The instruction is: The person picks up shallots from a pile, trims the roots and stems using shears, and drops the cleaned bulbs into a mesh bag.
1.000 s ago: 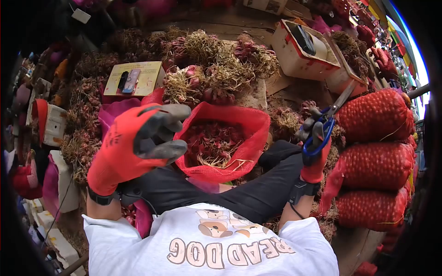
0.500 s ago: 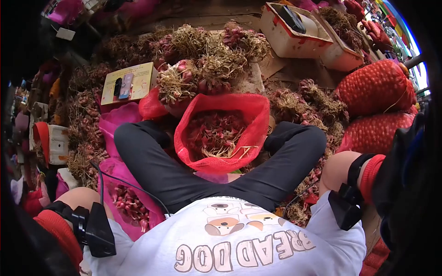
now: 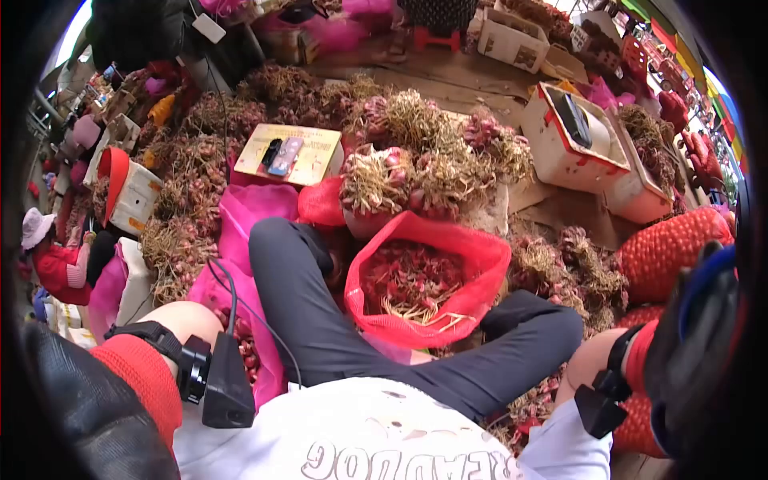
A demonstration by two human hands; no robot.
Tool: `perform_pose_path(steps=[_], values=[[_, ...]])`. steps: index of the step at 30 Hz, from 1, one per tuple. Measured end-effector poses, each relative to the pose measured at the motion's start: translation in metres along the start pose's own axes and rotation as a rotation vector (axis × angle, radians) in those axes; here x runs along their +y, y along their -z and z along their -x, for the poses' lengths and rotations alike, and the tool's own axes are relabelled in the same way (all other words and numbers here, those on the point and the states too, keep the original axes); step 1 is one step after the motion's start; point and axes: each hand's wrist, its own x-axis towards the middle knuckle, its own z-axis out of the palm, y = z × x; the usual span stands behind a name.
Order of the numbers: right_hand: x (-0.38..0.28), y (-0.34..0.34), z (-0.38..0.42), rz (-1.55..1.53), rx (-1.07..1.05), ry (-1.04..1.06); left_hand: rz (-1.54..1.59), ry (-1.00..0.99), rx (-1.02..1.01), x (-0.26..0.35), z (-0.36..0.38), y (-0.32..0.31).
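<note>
My left hand [image 3: 96,408], in a black glove with a red cuff, is raised at the lower left edge; its fingers are out of sight. At the right edge my right hand [image 3: 694,336] shows as a dark, blurred glove with a blue edge; its fingers cannot be made out. Neither hand touches the open red mesh sack [image 3: 490,276] between my legs. Inside that sack lie loose red shallots [image 3: 412,276] with dry stalks. Tied shallot bunches [image 3: 432,152] are heaped just beyond it.
A yellowish box [image 3: 316,152] bearing a phone [image 3: 286,157] stands beyond my left leg. Foam boxes [image 3: 572,160] are at the upper right, above full red sacks [image 3: 672,252]. Pink net bags [image 3: 248,212] lie at left. A person in red [image 3: 60,268] is at the far left.
The view has shifted, so the sack and bunches appear further right and lower. Both gloved hands now show more at the sides, and the person at far left has come into view.
</note>
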Motion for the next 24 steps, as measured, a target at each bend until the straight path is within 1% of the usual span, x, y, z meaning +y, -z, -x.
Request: perform_pose_path(steps=[2, 4, 5, 6, 7, 8, 9, 11, 13, 14, 16, 17, 19, 21, 22, 23, 24], values=[[-0.002, 0.005, -0.004, -0.085, 0.043, 0.049, 0.076, 0.044, -0.010, -0.010, 0.003, -0.008], [0.009, 0.011, 0.000, -0.177, 0.148, 0.047, 0.192, 0.140, -0.031, -0.031, 0.011, -0.021], [0.023, 0.018, 0.005, -0.197, 0.236, -0.028, 0.259, 0.205, -0.048, -0.044, 0.017, -0.029], [0.044, 0.025, 0.014, -0.160, 0.329, -0.182, 0.331, 0.282, -0.063, -0.059, 0.027, -0.041], [0.076, 0.035, 0.032, -0.031, 0.393, -0.402, 0.404, 0.367, -0.077, -0.074, 0.038, -0.054], [0.109, 0.051, 0.057, 0.261, 0.325, -0.629, 0.480, 0.466, -0.095, -0.091, 0.050, -0.071], [0.135, 0.067, 0.069, 0.561, 0.260, -0.796, 0.558, 0.562, -0.104, -0.108, 0.066, -0.088], [0.164, 0.087, 0.094, 0.989, 0.081, -0.860, 0.706, 0.731, -0.104, -0.139, 0.094, -0.129], [0.175, 0.097, 0.109, 0.912, 0.084, -0.830, 0.849, 0.874, -0.085, -0.160, 0.119, -0.175], [0.181, 0.102, 0.115, 0.875, 0.084, -0.812, 0.900, 0.990, -0.080, -0.162, 0.123, -0.196], [0.202, 0.116, 0.143, 0.700, 0.194, -0.837, 0.985, 1.227, -0.071, -0.174, 0.125, -0.240], [0.207, 0.122, 0.152, 0.614, 0.247, -0.850, 1.187, 1.320, 0.227, -0.199, 0.135, -0.277], [0.203, 0.125, 0.157, 0.690, 0.258, -0.876, 0.912, 1.357, 0.401, -0.234, 0.128, -0.324], [0.195, 0.129, 0.158, 0.746, 0.248, -0.879, 0.694, 1.543, 0.590, -0.265, 0.117, -0.351], [0.192, 0.130, 0.159, 0.768, 0.257, -0.884, 0.466, 1.372, 0.340, -0.285, 0.134, -0.360], [0.193, 0.131, 0.163, 0.702, 0.292, -0.897, 0.157, 1.174, 0.124, -0.304, 0.151, -0.368], [0.194, 0.132, 0.168, 0.633, 0.328, -0.909, -0.127, 0.972, 0.009, -0.322, 0.168, -0.376]])
